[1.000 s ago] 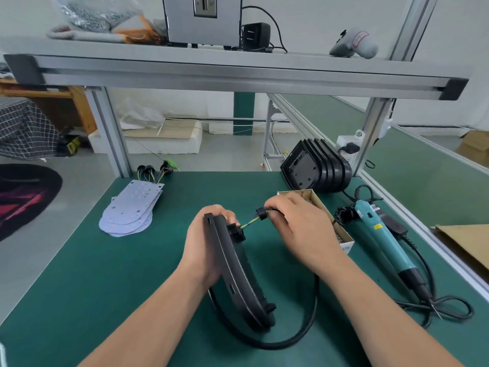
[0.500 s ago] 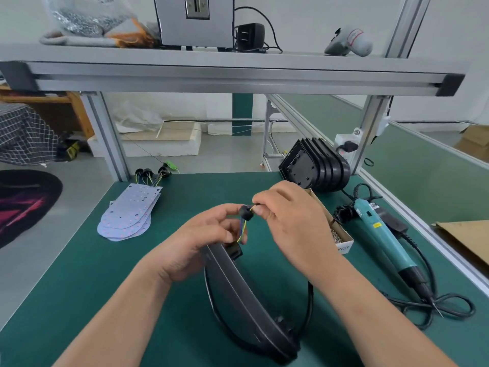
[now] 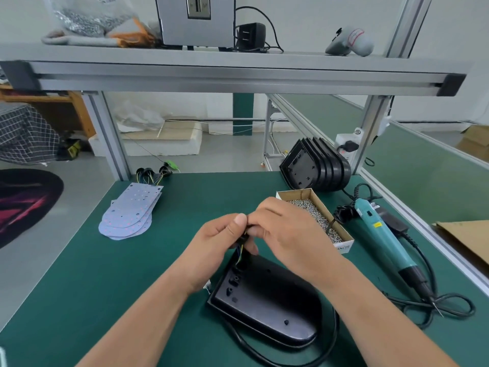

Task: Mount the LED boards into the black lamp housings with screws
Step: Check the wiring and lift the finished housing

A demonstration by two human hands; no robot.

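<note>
Cardboard box (image 3: 294,193) holds loose silver screws (image 3: 315,216).

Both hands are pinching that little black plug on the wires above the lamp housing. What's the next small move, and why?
Probably ease the black plug down along its wires and seat it in the hole of the black lamp housing. The left hand and right hand both pinch it just above that hole, where the wires enter.
</note>
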